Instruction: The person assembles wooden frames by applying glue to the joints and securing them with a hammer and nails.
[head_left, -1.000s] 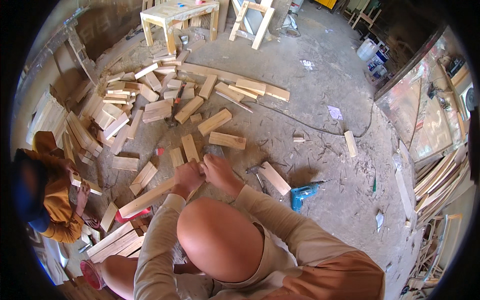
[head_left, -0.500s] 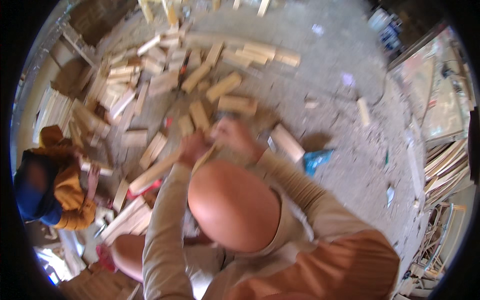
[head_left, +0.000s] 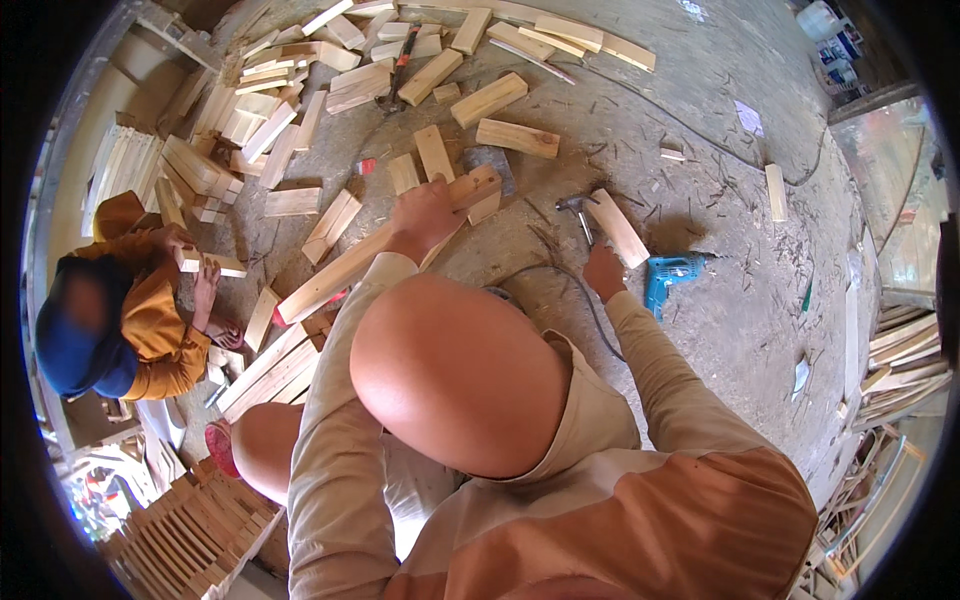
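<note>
My left hand [head_left: 422, 215] is wrapped round a long wooden bar [head_left: 345, 268], which slants from near my left shin up to a holed end in front of my knee. Under that end lies a short wood block [head_left: 484, 207]. Off to the right, my right hand [head_left: 603, 272] is closed on the handle of a claw hammer [head_left: 575, 204], its head close to the floor. Beside the hammer lies a wood block [head_left: 617, 228]. A blue power drill [head_left: 668, 276] rests on its side just right of that hand.
At left a co-worker [head_left: 150, 310] in an orange top handles a wood piece [head_left: 212, 262]. Many cut blocks [head_left: 490, 100] lie ahead, with another hammer [head_left: 404, 62] among them. A black cord [head_left: 570, 275] curves across the floor, where loose nails [head_left: 655, 212] are scattered. Wood strips [head_left: 905, 345] are piled at right.
My right hand has left the bar's end near my left hand, moved right and closed on the hammer. My left hand still holds the bar. The view has tilted and sharpened.
</note>
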